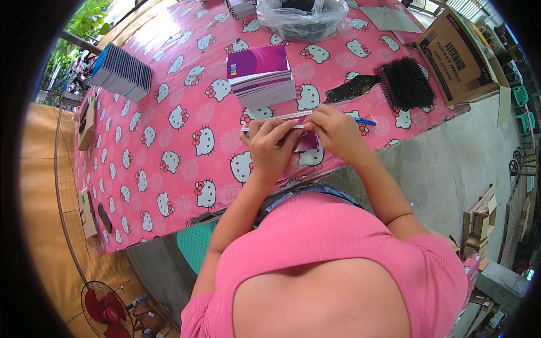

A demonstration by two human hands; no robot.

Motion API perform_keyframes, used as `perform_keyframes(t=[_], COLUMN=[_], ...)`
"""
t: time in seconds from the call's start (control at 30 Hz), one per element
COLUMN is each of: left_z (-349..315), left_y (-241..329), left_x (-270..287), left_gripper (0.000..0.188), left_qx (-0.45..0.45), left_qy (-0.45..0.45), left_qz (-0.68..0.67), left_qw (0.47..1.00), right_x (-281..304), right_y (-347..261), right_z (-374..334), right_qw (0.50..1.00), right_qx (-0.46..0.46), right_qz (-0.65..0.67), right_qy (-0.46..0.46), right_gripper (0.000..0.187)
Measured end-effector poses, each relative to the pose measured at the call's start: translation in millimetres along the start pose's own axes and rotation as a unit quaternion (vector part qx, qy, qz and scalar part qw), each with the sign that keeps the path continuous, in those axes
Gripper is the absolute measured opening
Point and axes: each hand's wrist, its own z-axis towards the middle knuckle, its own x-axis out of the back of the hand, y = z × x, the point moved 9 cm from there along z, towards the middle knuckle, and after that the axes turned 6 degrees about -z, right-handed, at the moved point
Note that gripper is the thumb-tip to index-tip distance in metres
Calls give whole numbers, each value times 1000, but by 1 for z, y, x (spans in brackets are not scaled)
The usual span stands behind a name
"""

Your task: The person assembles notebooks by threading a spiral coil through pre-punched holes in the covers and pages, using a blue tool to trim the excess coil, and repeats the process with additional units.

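Between my two hands, at the table's near edge, is a small purple-covered memo pad (307, 143) with a row of punched holes along its far edge. My left hand (269, 144) is closed on the pad's left part, fingers across its top. At the right end of the holed edge, my right hand (335, 128) pinches with thumb and fingers; the fingertips hide the exact contact. Just beyond them rises a stack of purple memo pads (260, 76). A blue slim tool (365, 121), perhaps a pen, lies beside my right hand.
A heap of black spiral wire bindings (407, 84) and a black flat piece (352, 89) lie to the right, near a cardboard box (457, 59). A plastic-lined basin (301, 25) stands at the back. Stacked notebooks (121, 73) stand at the far left of the pink table cover (186, 146).
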Motion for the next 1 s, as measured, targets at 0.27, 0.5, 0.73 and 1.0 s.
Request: perform_keyframes(t=[0.27, 0.5, 0.73, 1.0], left_z=[-2, -5, 0, 0], left_y=[6, 0, -3, -6], left_x=[2, 0, 3, 1], left_gripper=[24, 22, 22, 24], left_qx=[8, 21, 26, 35], left_qy=[10, 2, 5, -10], left_qz=[2, -14, -19, -32], left_qw=[1000, 1000, 999, 999], right_x=[4, 6, -1, -4], right_y=[-9, -10, -5, -15], right_z=[-1, -1, 4, 5], right_qw=[998, 999, 998, 998], right_qx=[16, 22, 9, -4], right_qz=[4, -34, -40, -56], right_qy=[60, 27, -43, -35], right_gripper=[11, 19, 29, 18])
